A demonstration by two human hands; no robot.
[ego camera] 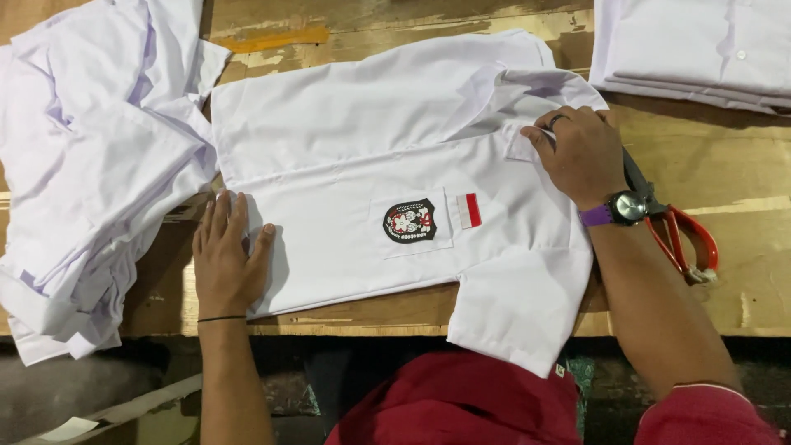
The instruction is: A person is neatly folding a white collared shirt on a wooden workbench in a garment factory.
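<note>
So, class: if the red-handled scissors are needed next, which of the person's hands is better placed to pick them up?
The right hand, probably. It rests on the collar end of the white shirt, with the scissors lying on the wooden table just beside its wrist. The left hand lies flat on the shirt's hem, far across.

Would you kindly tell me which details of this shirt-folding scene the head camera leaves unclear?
- Red-handled scissors: blades hidden behind the right hand and its wrist.
- White short-sleeved shirt: collar partly covered by that hand.
- Black pocket badge: design too small to make out.
- Folded white shirts: cut off by the top and right edges.
- Left hand: flat on the hem, covering it.
</note>
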